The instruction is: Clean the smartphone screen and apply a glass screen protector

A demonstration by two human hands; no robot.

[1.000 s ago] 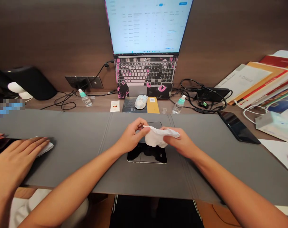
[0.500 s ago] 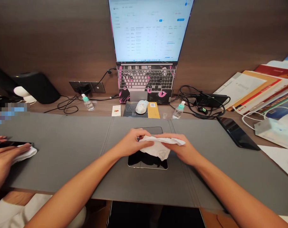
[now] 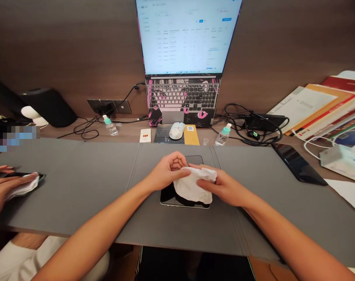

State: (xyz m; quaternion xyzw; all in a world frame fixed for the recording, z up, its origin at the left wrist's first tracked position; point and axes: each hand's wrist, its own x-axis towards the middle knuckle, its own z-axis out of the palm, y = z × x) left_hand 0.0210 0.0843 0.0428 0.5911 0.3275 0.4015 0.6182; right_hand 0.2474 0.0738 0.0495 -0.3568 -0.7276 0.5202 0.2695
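A crumpled white tissue (image 3: 192,186) is held up between both my hands, above a tablet (image 3: 169,196) with a dark screen that lies flat on the grey desk mat (image 3: 107,171). My left hand (image 3: 168,169) has its fingers curled, with the thumb on the tissue's upper left edge. On the other side, my right hand (image 3: 224,185) grips the tissue with its thumb in front and fingers behind. The tissue and my hands cover much of the tablet.
Behind the mat stand a laptop (image 3: 183,97), a mouse (image 3: 176,130) and two small spray bottles (image 3: 222,135) (image 3: 110,125). A black phone (image 3: 299,164) lies at right near leaning books (image 3: 318,105). At left a co-worker's hand (image 3: 3,191) presses a white cloth on a dark device.
The tissue has turned from a folded edge to a broader face toward me. My left fingers have curled more and my right thumb has come to its front. The view shifted slightly.
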